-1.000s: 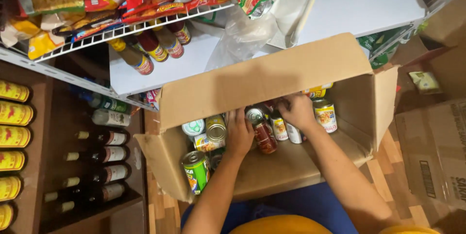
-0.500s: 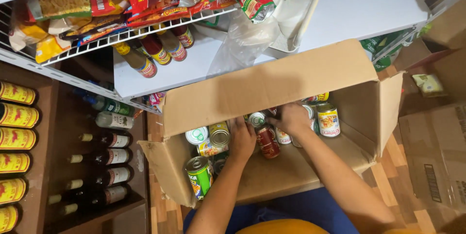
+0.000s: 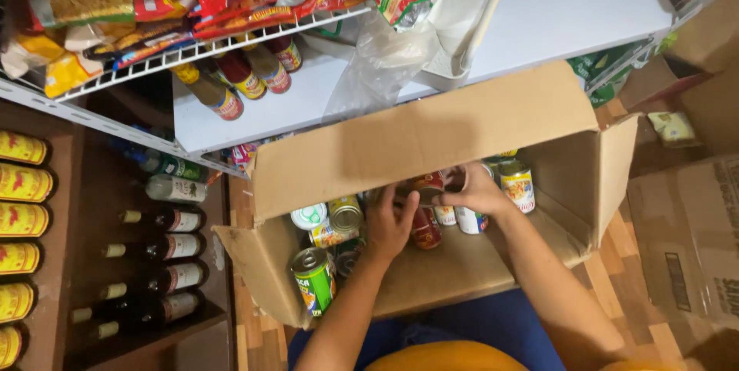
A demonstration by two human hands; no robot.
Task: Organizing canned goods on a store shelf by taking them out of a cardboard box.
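An open cardboard box [image 3: 431, 136] lies in front of me with several tins inside. My left hand [image 3: 389, 223] reaches in, and its fingers curl against a dark red can [image 3: 426, 231] in the middle. My right hand [image 3: 481, 190] is just to the right, with its fingers closed round another red-labelled can [image 3: 427, 183] at the back. White-labelled cans [image 3: 469, 222] stand under my right wrist. A yellow-labelled can [image 3: 517, 186] stands to the right. A green can [image 3: 314, 280] and silver-topped cans [image 3: 345, 213] lie to the left.
A white shelf [image 3: 539, 17] above the box carries a plastic bag [image 3: 385, 55]. A wire rack [image 3: 192, 51] holds snack packets, and sauce bottles [image 3: 231, 78] sit below it. Dark bottles [image 3: 162, 248] and yellow tins [image 3: 23, 217] fill the wooden shelves on the left. More cartons [image 3: 685, 240] stand on the right.
Both hands have drawn closer together over the red cans in the middle of the box. The view has shifted slightly right.
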